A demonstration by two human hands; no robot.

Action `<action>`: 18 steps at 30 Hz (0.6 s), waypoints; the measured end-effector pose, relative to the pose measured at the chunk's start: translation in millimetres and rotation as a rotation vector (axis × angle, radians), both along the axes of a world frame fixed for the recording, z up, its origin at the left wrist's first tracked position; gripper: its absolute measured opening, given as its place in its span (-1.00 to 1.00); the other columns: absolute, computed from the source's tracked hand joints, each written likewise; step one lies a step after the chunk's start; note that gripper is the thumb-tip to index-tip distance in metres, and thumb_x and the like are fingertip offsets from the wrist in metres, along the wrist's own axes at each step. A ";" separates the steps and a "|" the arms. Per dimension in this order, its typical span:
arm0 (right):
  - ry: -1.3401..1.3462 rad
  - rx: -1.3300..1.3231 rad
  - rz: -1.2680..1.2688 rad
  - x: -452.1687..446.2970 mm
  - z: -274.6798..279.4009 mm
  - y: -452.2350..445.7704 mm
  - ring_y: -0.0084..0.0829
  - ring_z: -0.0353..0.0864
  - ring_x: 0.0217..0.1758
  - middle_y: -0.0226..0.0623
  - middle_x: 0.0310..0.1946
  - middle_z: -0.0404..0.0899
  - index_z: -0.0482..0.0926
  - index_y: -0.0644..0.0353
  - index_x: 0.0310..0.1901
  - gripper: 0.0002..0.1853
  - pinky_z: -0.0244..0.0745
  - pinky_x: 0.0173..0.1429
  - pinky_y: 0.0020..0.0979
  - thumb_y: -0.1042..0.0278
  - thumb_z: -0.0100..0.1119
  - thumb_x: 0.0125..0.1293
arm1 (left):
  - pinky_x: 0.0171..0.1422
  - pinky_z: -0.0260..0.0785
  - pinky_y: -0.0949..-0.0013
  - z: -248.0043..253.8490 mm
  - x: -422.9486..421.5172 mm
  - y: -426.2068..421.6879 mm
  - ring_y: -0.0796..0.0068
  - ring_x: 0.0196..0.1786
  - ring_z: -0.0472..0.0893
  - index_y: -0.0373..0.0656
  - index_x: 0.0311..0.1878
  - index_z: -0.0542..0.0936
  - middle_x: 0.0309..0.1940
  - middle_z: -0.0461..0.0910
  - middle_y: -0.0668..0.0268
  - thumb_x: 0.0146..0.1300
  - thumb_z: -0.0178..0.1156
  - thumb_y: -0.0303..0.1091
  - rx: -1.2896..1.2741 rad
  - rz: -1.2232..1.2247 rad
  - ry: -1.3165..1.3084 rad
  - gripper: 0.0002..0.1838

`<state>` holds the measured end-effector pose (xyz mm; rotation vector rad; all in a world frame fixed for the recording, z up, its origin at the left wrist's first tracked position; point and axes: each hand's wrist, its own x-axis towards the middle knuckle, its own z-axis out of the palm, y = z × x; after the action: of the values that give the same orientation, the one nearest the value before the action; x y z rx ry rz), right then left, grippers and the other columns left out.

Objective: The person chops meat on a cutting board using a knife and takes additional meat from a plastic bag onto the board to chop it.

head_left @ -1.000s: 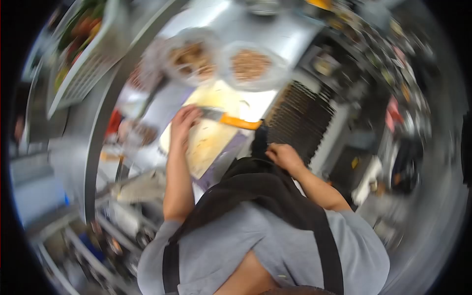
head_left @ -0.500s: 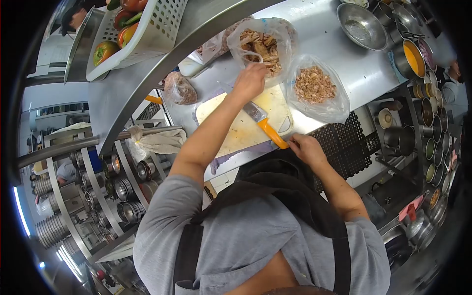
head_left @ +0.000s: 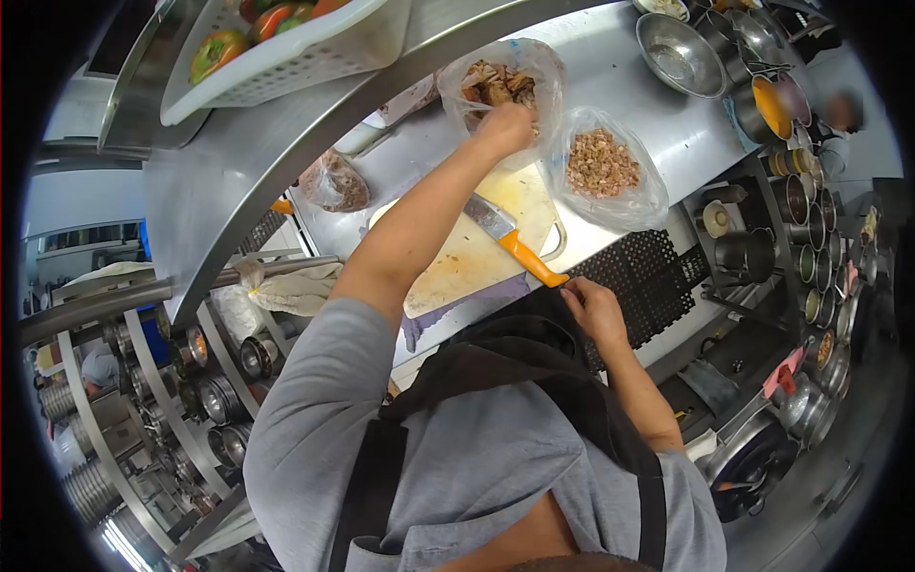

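My left hand (head_left: 505, 132) reaches into a clear plastic bag (head_left: 551, 86) of browned meat pieces; its fingers are bent and closed, with the tips hidden against the meat. A knife with an orange handle (head_left: 526, 257) lies on the yellowed cutting board (head_left: 448, 272), its grip sticking out past the near edge. Close to the handle's end is my right hand (head_left: 593, 307), fingers curled, with nothing visible in them. A second open bag holds chopped meat (head_left: 600, 164), right of the board. A purple cloth (head_left: 457, 313) shows under the board.
A metal bowl (head_left: 680, 54) stands at the back right, near pots. On the shelf at upper left is a white basket (head_left: 315, 59) of peppers. A tied bag of meat (head_left: 334, 181) sits left of the board. Black perforated mats (head_left: 648, 286) cover the floor at right.
My left hand has gone from beside the knife blade up into the meat bag and slightly deeper since half a second ago. My right hand stays near the handle's end. The view has shifted.
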<state>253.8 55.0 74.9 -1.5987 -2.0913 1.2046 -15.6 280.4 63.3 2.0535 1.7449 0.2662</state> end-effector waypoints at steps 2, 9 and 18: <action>0.042 0.111 -0.021 -8.3 -4.4 -12.3 -0.01 0.64 -0.35 -0.05 -0.43 0.63 0.61 0.24 -0.25 -0.83 0.52 -0.23 -0.12 0.31 0.29 0.27 | 0.12 0.49 0.02 -16.0 8.6 5.8 -0.01 0.08 0.63 -0.10 -0.09 0.71 -0.09 0.68 0.05 0.16 0.14 -0.39 -0.105 -0.058 0.066 -0.73; -0.006 0.020 -0.144 -22.3 -0.2 -58.0 -0.06 0.66 -0.37 -0.04 -0.43 0.64 0.61 0.26 -0.25 -0.82 0.52 -0.25 -0.15 0.30 0.29 0.28 | 0.13 0.52 0.12 -31.2 6.5 1.4 0.11 0.10 0.65 -0.09 0.06 0.66 0.03 0.66 0.07 0.17 0.21 -0.30 -0.059 -0.075 0.153 -0.64; -0.049 0.074 -0.139 -31.5 12.2 -55.4 -0.03 0.68 -0.31 -0.02 -0.38 0.66 0.61 0.28 -0.25 -0.81 0.53 -0.20 -0.14 0.30 0.28 0.29 | 0.12 0.51 0.20 -55.0 -47.0 13.5 0.10 -0.01 0.68 -0.05 0.02 0.68 -0.09 0.71 0.10 -0.03 0.40 -0.14 -0.467 0.365 -0.897 -0.52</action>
<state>222.4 -0.3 87.1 -1.7246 -1.9910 1.0406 -62.6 293.9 8.3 1.0143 1.3871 0.6860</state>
